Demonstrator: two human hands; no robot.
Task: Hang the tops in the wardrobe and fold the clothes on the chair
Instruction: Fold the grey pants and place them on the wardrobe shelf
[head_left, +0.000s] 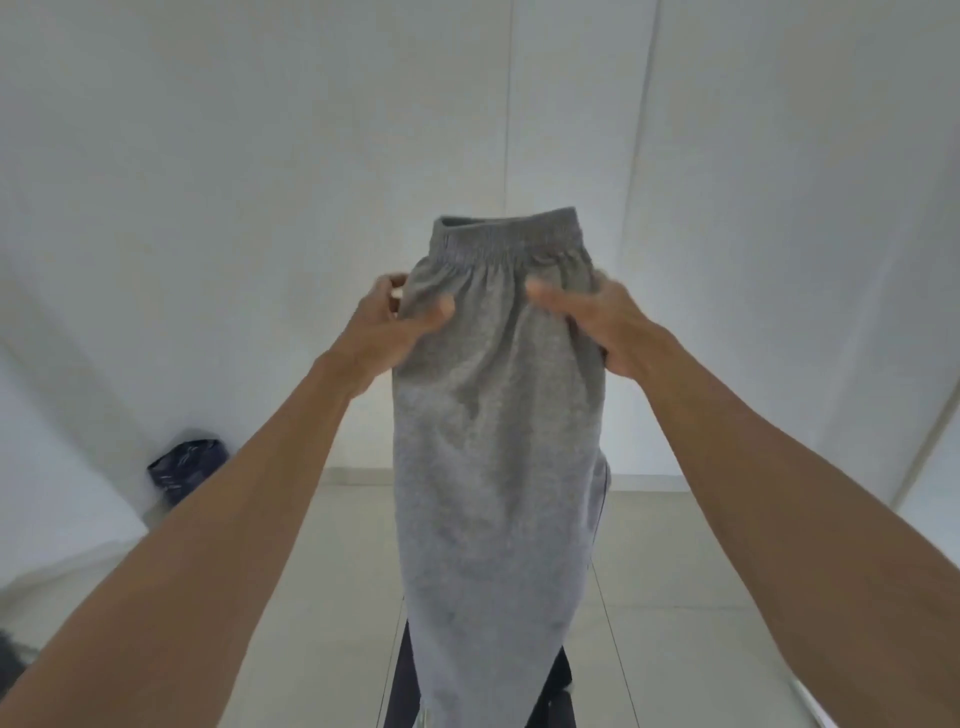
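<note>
Fingers (395, 291) of the left hand (387, 332) curl round the left edge of the grey trousers (493, 415) just under the waistband (511, 241), thumb pressed on the front: a firm pinch. Right hand (597, 322) is blurred; its fingers lie along the right side of the cloth with the thumb across the front, so it appears to be grasping the fabric there, though the grip itself is not sharp enough to confirm. Trousers are held up at arm's length, waistband uppermost, legs hanging straight toward the tiled floor (675, 571), clear of any support. Judgement: held high and by both sides so the cloth falls flat and the legs line up, which suits a fold. No chair or wardrobe shows in view. A dark bag (187, 467) sits by the wall (208, 156), well apart. Something dark lies low behind the hem, too hidden to name.
</note>
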